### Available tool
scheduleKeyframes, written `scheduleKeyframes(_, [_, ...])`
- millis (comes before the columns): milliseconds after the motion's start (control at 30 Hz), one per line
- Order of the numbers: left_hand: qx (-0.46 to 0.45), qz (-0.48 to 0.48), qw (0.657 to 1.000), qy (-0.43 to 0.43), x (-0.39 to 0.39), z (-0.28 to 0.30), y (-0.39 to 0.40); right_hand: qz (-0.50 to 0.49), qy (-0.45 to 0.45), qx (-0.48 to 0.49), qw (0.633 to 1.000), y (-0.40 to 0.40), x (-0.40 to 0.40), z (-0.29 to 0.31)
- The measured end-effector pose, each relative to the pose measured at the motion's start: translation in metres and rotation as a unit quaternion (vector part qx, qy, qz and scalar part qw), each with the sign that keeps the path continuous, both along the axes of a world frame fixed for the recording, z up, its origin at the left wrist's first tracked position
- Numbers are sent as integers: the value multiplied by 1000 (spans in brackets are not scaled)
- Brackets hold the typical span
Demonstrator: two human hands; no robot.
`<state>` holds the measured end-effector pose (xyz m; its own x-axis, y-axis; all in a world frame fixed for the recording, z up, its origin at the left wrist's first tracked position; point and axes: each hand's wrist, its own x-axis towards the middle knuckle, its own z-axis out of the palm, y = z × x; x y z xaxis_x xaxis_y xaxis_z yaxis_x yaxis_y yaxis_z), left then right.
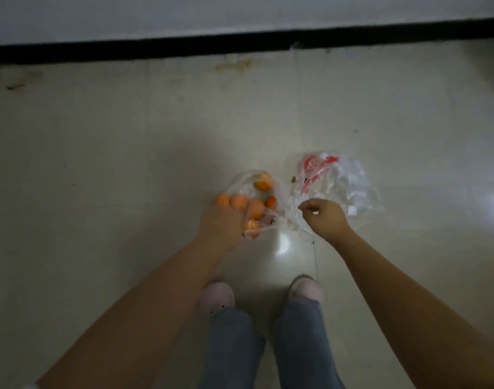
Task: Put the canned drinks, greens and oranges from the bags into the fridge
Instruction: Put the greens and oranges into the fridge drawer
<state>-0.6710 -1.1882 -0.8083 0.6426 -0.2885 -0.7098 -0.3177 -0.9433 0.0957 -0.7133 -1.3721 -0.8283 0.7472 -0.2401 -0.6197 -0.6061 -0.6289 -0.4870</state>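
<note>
While bent over the pale floor [100, 153] that fills most of the frame, with a dark baseboard [240, 43] across the top. Standing in pink slippers [216, 296] at lower centre, both arms reaching down to the middle of the frame.

Just right of centre: a crumpled clear bag with red print [338, 181], flat on the floor, contents too blurred to name. Just left of it, touching at the folds: the clear bag of oranges [248, 192], mouth pulled open.

Left hand [220, 223] at the bag's mouth, fingers curled round several oranges [234, 202] at once, more still lying inside behind. Right hand [326, 213] clenched, seemingly pinching the bag's thin edge [293, 217] to hold it taut; hard to confirm through the blur.

No fridge, cans or greens in view.

Likely trouble: too many oranges in one grip, so one slipping free and rolling off across the smooth floor. Thin plastic snagging on the fingers and lifting with the fruit, spilling the rest. Film tearing if pulled harder on the right.
</note>
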Motion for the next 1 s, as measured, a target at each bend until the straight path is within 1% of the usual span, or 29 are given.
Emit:
scheduleKeyframes(67, [-26, 5, 1000, 11, 2, -66, -8, -9, -14, 7, 1000, -2, 4, -57])
scheduleKeyframes(100, [-43, 9, 999, 13, 3, -98, -12, 6, -28, 8, 1000, -3, 7, -84])
scheduleKeyframes(133, [-55, 8, 998, 18, 3, -128, -17, 30, -50, 6, 998, -3, 10, -111])
scheduleKeyframes(200, [-73, -14, 997, 26, 5, -182, -26, 101, -122, -16, 987, -2, 18, -161])
scheduleKeyframes(267, [-110, -30, 993, 27, 8, -230, -30, 176, -173, -48, 968, 0, 24, -209])
scheduleKeyframes(333, [-159, -46, 985, 44, 15, -272, -30, 230, -211, -75, 947, -4, 28, -263])
scheduleKeyframes(367, [-177, -52, 981, 60, 19, -288, -29, 234, -206, -73, 947, -8, 32, -283])
scheduleKeyframes(400, [-191, -53, 978, 64, 22, -302, -26, 210, -187, -59, 958, -13, 38, -300])
scheduleKeyframes(467, [-218, -38, 975, 19, 29, -318, -21, 147, -127, -38, 980, -28, 50, -322])
scheduleKeyframes(500, [-215, -53, 975, -10, 33, -322, -19, 143, -120, -33, 982, -33, 54, -328])
scheduleKeyframes(533, [-194, -91, 976, -30, 36, -325, -17, 155, -130, -30, 979, -35, 57, -332])
scheduleKeyframes(600, [-129, -179, 975, -39, 40, -332, -9, 229, -154, -57, 959, -33, 55, -337])
scheduleKeyframes(633, [-118, -197, 973, -35, 42, -333, -8, 263, -148, -74, 950, -33, 53, -339])
scheduleKeyframes(733, [-137, -219, 966, -19, 45, -324, -16, 329, -100, -106, 933, -36, 47, -338])
scheduleKeyframes(833, [-161, -207, 965, -6, 41, -325, -26, 378, -103, -155, 907, -33, 45, -333])
scheduleKeyframes(900, [-136, -202, 970, -9, 41, -329, -23, 410, -109, -169, 890, -24, 45, -329])
scheduleKeyframes(1000, [-54, -262, 964, 12, 38, -332, -9, 425, -57, -147, 891, -19, 43, -332])
